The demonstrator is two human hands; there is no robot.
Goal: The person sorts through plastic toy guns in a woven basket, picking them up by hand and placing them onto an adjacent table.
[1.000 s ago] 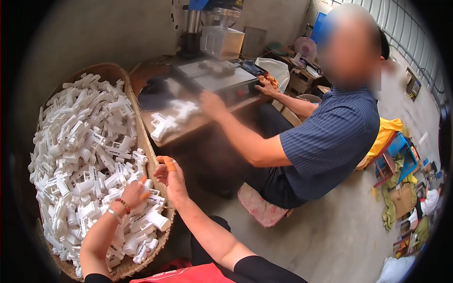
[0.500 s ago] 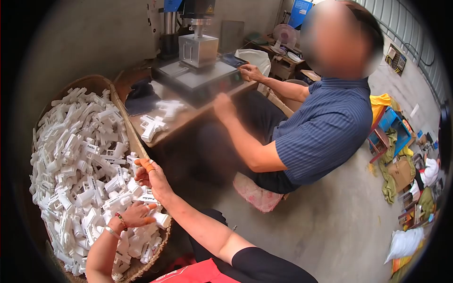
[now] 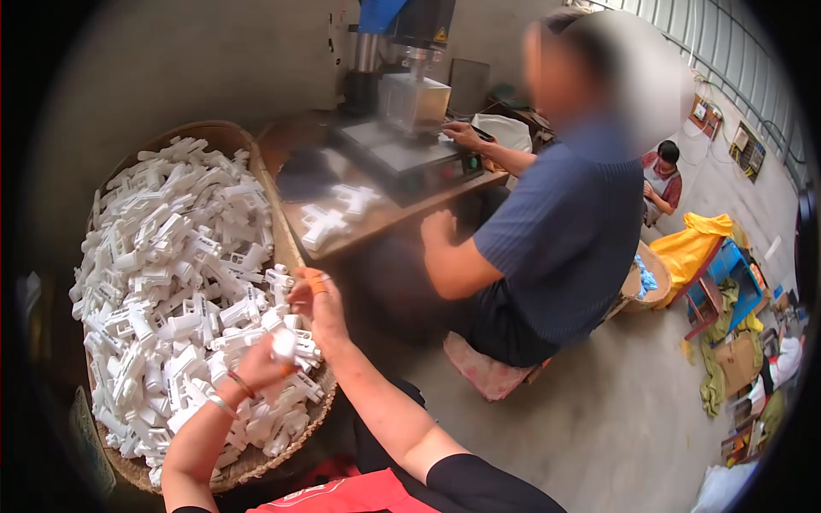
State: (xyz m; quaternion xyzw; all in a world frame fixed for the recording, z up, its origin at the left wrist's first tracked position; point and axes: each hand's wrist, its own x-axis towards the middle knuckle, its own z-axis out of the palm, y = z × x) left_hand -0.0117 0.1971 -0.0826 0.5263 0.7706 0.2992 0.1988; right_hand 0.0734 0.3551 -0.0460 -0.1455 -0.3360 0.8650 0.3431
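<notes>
My left hand [image 3: 261, 366], blurred, is raised just over the heap with its fingers closed on a white plastic toy gun piece [image 3: 284, 344]; only a rounded end shows. By the basket's right rim, my right hand [image 3: 321, 309] has its fingers curled together, with orange wrapping on them. White parts lie right beside those fingertips, and I cannot make out which one, if any, it grips. The big woven basket [image 3: 275, 224] holds a heap of white plastic toy guns [image 3: 171, 282], some with dark lettering.
A co-worker in a blue striped shirt [image 3: 556, 231] sits at a bench press [image 3: 415, 103], one hand at its base. Two white toy guns [image 3: 333, 218] lie on the wooden table [image 3: 393, 209]. Another person [image 3: 663, 184] is farther back, near a yellow cloth [image 3: 697, 239].
My left hand has lifted off the heap with a white piece in it. The view has shifted, bringing a second person into sight. The co-worker's head has turned toward the press.
</notes>
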